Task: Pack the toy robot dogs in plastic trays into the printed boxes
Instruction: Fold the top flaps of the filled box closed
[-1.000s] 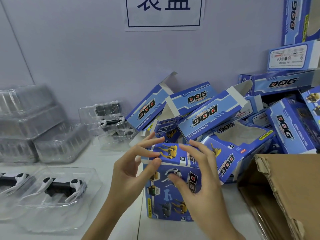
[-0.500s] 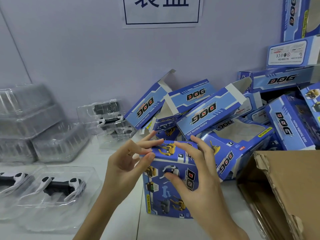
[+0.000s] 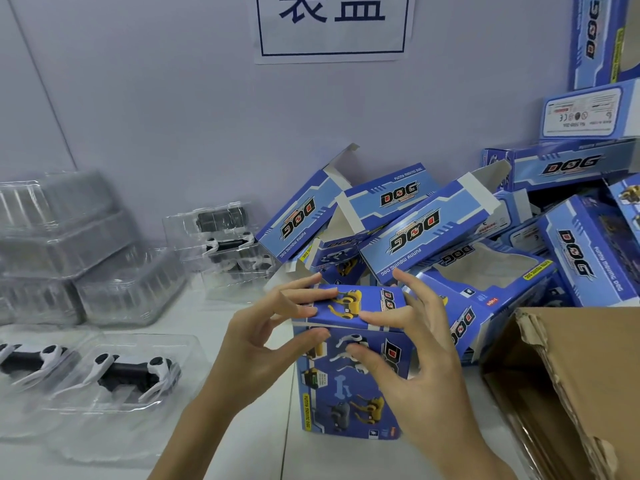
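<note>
Blue printed box [image 3: 349,382] is stood upright on the white bench [image 3: 346,459], near centre, its top flap folded down flat. What it contains cannot be seen. Clear plastic trays lie at the left: the nearest tray [image 3: 114,393] holds a black-and-white toy robot dog [image 3: 130,370] lying on its side; a second tray at the left edge holds another dog [image 3: 29,358], partly cut off. A further tray [image 3: 221,237] with dark toy parts inside is set back against the wall. Empty-looking clear trays [image 3: 69,244] are stacked at far left.

Left hand [image 3: 263,344] is placed at the box's upper left corner, fingertips [image 3: 323,292] pressed on the top flap and thumb against the front face, lightly gripping the corner. Right hand [image 3: 408,368] is spread over the upper right of the box, fingers laid across the top flap and front, thumb round the right side, so the box is held between both hands.

Behind the box a heap of open printed boxes [image 3: 415,230] marked "DOG" is piled against the wall, several with flaps up and showing nothing inside. Closed boxes [image 3: 588,112] are stacked at upper right. A brown cardboard carton [image 3: 571,375] with a torn flap is just beside the right hand. A paper sign [image 3: 332,26] is fixed to the wall.
</note>
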### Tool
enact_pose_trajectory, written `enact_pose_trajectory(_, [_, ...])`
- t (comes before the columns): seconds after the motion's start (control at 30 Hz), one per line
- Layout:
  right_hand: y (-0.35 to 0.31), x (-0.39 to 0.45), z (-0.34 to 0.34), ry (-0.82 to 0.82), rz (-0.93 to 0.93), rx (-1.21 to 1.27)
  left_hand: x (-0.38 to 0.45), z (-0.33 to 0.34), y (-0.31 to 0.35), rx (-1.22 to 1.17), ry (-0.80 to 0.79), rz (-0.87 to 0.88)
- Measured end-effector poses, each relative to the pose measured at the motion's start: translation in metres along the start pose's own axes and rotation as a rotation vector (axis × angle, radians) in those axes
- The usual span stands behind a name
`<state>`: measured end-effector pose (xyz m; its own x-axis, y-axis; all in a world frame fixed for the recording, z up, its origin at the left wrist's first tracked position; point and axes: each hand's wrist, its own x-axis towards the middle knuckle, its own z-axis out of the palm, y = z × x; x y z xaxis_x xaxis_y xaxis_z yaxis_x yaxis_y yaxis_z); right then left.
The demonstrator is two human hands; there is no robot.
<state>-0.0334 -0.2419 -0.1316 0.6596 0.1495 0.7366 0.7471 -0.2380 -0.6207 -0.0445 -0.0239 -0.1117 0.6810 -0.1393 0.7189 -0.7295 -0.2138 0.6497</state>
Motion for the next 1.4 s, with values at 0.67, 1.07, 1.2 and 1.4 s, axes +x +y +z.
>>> enact_pose_trajectory(0.67, [-0.001, 0.002, 0.007, -0.043, -0.052, -0.179, -0.003, 0.005, -0.009, -0.090, 0.053, -0.051])
enact_pose_trajectory(1.07, [-0.020, 0.010, -0.003, 0.044, -0.208, -0.350, -0.007, 0.020, -0.005, 0.035, -0.102, -0.246])
enact_pose_trajectory(1.2, [-0.043, 0.023, 0.011, 0.022, -0.279, -0.469, -0.010, 0.031, -0.004, 0.076, -0.128, -0.216])
enact_pose_trajectory(1.4, [-0.042, 0.023, 0.018, 0.022, -0.199, -0.376, -0.010, 0.030, -0.004, 0.078, -0.103, -0.226])
